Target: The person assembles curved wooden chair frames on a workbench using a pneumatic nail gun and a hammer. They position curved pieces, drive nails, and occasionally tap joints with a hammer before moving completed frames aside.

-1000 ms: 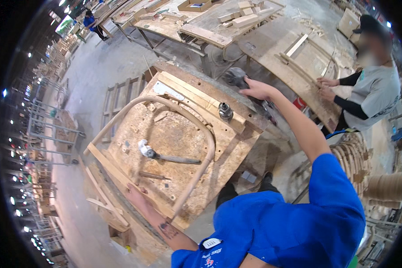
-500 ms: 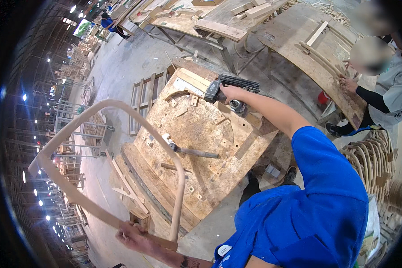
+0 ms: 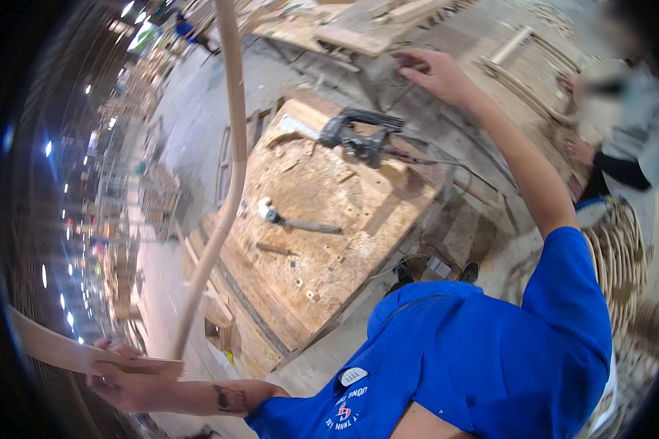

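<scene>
At the lower left, my left hand [image 3: 121, 384] is closed around the flat end of a curved wooden frame [image 3: 233, 146]. The frame's bent rail rises past the top edge of the picture, and part of it is out of view. My right hand [image 3: 433, 73] is open in the air at the upper right, fingers stretched out and holding nothing. Below it, a black nail gun [image 3: 362, 135] with a hose rests on the far part of the wooden work table [image 3: 322, 282]. A hammer [image 3: 304, 222] with a dark handle lies mid-table beside a short wooden stick [image 3: 274, 249].
A co-worker [image 3: 630, 146] in grey stands at the right, by a bench [image 3: 454, 47] with curved wooden parts. Stacked bent wood pieces [image 3: 616, 256] stand at my right. Long boards [image 3: 260, 314] lie along the table's left edge. Wooden pieces crowd another bench [image 3: 359, 33] beyond.
My right hand has let go of the nail gun and moved up and away, fingers spreading. The nail gun now lies on the table. My left hand has swung the frame left and up.
</scene>
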### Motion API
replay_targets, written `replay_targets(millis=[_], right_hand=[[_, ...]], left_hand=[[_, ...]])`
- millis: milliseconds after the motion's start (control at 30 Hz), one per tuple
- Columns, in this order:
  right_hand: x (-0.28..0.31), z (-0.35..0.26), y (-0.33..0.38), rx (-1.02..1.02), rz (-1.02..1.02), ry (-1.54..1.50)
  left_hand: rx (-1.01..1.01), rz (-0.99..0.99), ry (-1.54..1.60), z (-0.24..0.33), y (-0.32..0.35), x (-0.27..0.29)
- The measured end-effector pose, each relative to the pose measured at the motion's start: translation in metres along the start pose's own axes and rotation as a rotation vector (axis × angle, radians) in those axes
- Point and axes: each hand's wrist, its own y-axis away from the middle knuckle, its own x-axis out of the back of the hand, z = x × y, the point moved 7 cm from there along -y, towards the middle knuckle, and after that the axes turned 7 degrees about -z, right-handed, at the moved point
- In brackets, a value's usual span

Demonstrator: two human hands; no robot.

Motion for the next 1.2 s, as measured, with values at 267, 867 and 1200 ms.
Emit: replay_targets(millis=[267, 867, 1200], right_hand=[[0.070, -0.107, 0.172, 0.224, -0.003, 1.112], [-0.081, 0.011, 0.433, -0.955, -0.330, 0.385], [-0.040, -0.091, 0.427, -0.967, -0.321, 0.297]], left_hand=[[-0.732, -0.465, 0.067, 0.179, -0.061, -0.152], [-1.357, -0.513, 1.298, 0.432, 0.230, -0.202], [-0.779, -0.617, 1.154, 0.282, 0.157, -0.276]])
